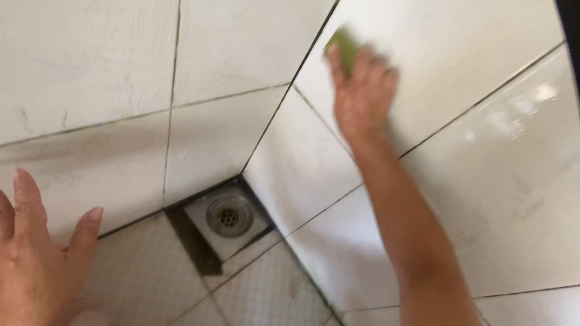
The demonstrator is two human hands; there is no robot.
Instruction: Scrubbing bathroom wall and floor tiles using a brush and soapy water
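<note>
The right hand (361, 93), near the top centre of the frame, presses a green scrubbing pad (341, 46) flat against the white wall tile (443, 65), just right of the dark corner seam (287, 92) where the two walls meet. The fingers are closed down over the pad, so only its upper left edge peeks out above the fingertips. The hand is blurred, so I cannot tell exactly how the thumb sits.

The left hand (26, 254), at the lower left, is empty, its fingers spread apart. It rests on or hovers just off the left wall tile (102, 165); from here I cannot say whether the palm actually touches.

Below, in the lower middle of the frame, a round metal floor drain (230, 216) sits in a square recess at the foot of the corner, with small patterned floor tiles (262, 295) around it. The grout lines (172, 75) on the left wall look dark and streaked.

To scrub well here, I judge that the pad should stay flat under the whole palm rather than only under the fingertips, so pressure spreads evenly. Short overlapping strokes along the seam would suit the grime in the joints. The spare hand braced on the other wall should steady the reach. The glossy tiles at right look slippery, so firm footing matters.
</note>
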